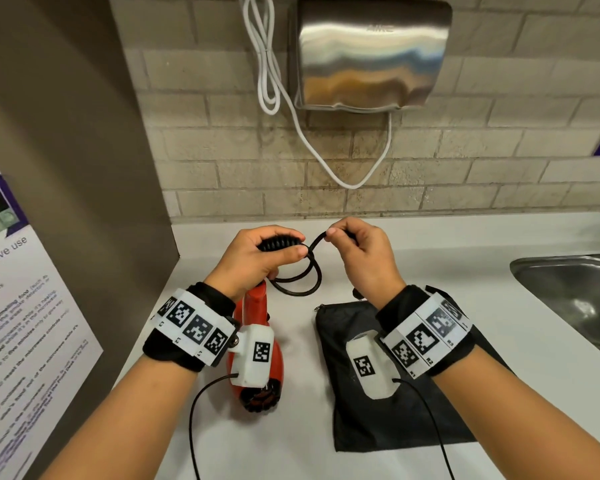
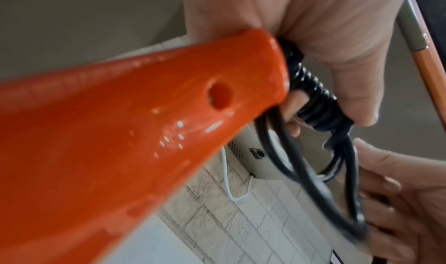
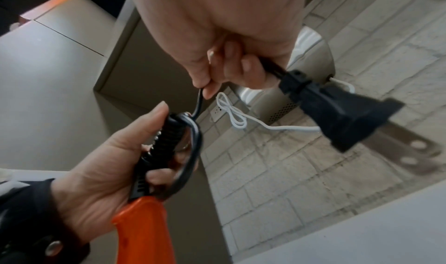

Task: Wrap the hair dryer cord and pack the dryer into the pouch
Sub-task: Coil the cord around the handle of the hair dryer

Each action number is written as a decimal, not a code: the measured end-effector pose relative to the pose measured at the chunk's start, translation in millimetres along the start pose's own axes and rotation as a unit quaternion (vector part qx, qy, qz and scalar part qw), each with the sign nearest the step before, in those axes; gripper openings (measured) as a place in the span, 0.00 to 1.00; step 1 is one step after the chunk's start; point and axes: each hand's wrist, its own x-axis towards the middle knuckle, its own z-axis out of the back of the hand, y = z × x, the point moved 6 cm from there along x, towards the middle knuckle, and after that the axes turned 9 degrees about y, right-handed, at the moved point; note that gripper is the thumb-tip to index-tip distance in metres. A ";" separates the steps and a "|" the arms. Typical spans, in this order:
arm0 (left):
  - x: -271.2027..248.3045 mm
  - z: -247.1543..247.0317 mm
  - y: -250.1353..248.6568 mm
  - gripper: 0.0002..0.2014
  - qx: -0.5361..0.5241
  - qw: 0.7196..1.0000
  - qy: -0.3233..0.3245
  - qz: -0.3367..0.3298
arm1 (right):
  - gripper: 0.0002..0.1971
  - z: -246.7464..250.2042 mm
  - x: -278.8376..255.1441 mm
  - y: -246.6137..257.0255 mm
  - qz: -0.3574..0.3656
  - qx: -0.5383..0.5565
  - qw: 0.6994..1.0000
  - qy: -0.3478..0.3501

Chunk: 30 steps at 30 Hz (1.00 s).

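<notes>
The orange hair dryer [image 1: 257, 344] hangs nozzle-down above the white counter, partly hidden by my left wrist band. My left hand [image 1: 257, 258] grips the end of its handle and the ribbed black strain relief [image 2: 316, 104], with loops of the black cord [image 1: 300, 278] held under the thumb. My right hand [image 1: 357, 251] pinches the cord near its free end, and the black plug [image 3: 337, 111] sticks out below the palm. The black pouch [image 1: 388, 410] lies flat on the counter under my right wrist, zipper toward the wall.
A steel hand dryer [image 1: 371, 53] with a white cable [image 1: 267, 67] hangs on the brick wall ahead. A steel sink [image 1: 575, 292] is set into the counter at right. A tan panel [image 1: 66, 133] with a printed notice [image 1: 18, 306] stands at left.
</notes>
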 end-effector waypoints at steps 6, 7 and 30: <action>-2.1 0.3 -5.2 0.09 0.012 0.999 -0.011 -0.036 | 0.09 -5.1 -6.7 16.1 0.043 -0.004 0.999 -0.020; -2.9 -0.3 -5.4 0.09 0.007 0.999 -0.009 -0.035 | 0.09 -6.8 -8.3 17.9 0.049 -0.008 0.999 -0.022; -2.5 11.5 0.5 0.04 -0.047 0.996 -0.071 0.014 | 0.12 -17.2 -13.8 3.7 0.117 -0.144 0.977 0.103</action>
